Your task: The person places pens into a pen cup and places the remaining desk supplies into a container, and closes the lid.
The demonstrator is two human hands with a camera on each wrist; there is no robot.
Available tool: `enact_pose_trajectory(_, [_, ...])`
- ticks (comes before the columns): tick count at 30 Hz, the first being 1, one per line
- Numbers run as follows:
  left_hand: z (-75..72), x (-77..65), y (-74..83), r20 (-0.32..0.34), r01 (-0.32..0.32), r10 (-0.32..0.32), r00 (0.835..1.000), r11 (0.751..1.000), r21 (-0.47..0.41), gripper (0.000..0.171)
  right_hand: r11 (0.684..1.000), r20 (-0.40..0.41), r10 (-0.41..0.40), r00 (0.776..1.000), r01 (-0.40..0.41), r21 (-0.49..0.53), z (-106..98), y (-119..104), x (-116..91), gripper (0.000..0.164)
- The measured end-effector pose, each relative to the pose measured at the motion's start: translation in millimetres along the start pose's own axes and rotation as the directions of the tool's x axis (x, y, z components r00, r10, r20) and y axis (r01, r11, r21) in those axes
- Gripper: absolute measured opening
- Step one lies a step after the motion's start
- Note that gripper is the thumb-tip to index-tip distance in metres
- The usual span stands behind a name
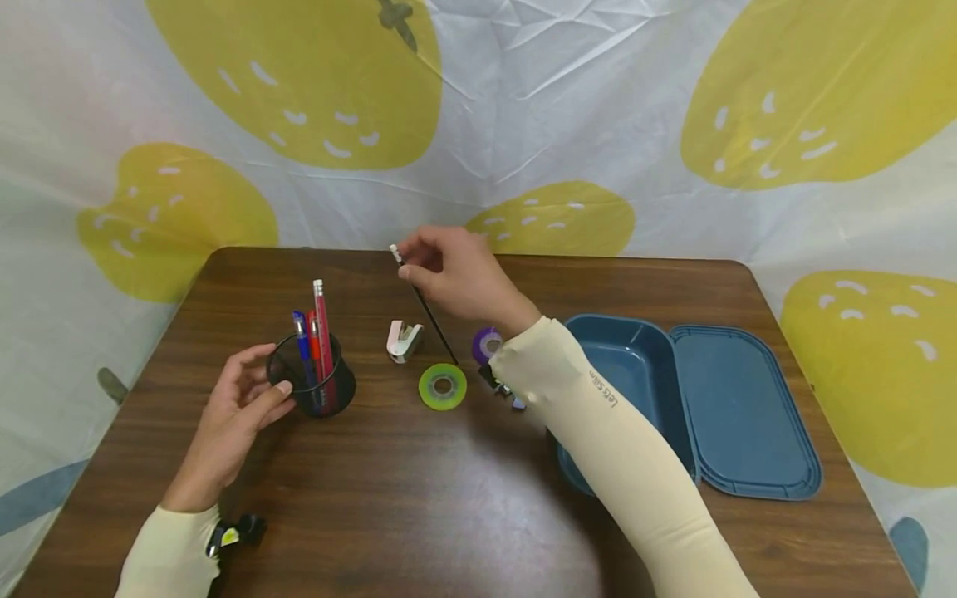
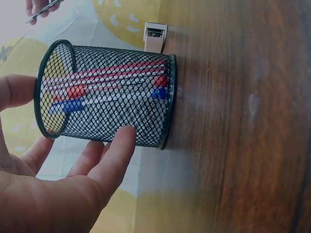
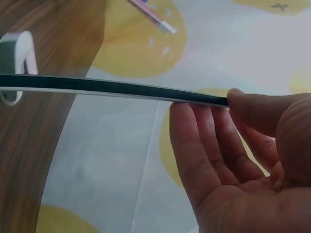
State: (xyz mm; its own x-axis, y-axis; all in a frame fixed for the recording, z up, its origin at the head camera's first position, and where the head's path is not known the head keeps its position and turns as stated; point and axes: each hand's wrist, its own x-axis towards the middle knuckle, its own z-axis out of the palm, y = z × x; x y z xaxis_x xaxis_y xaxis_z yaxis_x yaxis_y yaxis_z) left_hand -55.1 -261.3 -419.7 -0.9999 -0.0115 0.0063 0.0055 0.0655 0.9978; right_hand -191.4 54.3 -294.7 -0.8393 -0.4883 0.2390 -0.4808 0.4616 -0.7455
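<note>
Black pencil (image 1: 429,316): my right hand (image 1: 465,272) pinches it; my left hand (image 1: 241,400) grips the mesh cup (image 1: 343,390). Step, apparently: loading; next move likely calls for alignment above the cup.

We see a thin black pencil (image 1: 429,311) held aslant, white end uppermost, to the right of an open-topped black mesh cup (image 1: 344,387) standing upright.

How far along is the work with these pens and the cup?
Looks done: a blue pen, red pen and pink pencil stand in the cup, held by the left hand.

In hand: the right hand pinches a black pencil outside it.

Probably left: adding that pencil. The stapler and green tape lie on the table.
</note>
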Motion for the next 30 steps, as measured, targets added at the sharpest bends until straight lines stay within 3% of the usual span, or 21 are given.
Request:
enact_pose_trajectory(4, [0.6, 0.2, 0.0, 0.002, 0.003, -0.003, 1.0, 1.0, -0.013, 0.052, 0.991, -0.017, 0.033, 0.999, -0.03, 0.132, 6, -4, 2, 0.018])
enact_pose_trajectory(11, [1.9, 0.7, 1.2, 0.006, 0.0, 0.0, 1.0, 1.0, -0.019, 0.051, 0.941, -0.053, 0.073, 0.996, -0.051, 0.333, 15, -12, 5, 0.018])
enact_pose_trajectory(19, [3.0, 1.5, 1.1, 0.006, -0.013, 0.013, 1.0, 1.0, -0.026, 0.051, 0.814, -0.093, 0.101, 0.991, -0.029, 0.58, 28, -20, 8, 0.015])
enact_pose_trajectory(24, [2.4, 2.3, 0.6, 0.002, -0.012, 0.012, 1.0, 1.0, -0.024, 0.052, 0.755, -0.094, 0.114, 0.989, -0.024, 0.656, 39, -25, 11, 0.014])
enact_pose_trajectory(30, [1.2, 2.3, 0.5, -0.002, -0.009, 0.009, 1.0, 0.999, -0.031, 0.051, 0.73, -0.08, 0.093, 0.992, -0.013, 0.684, 50, -30, 14, 0.014])
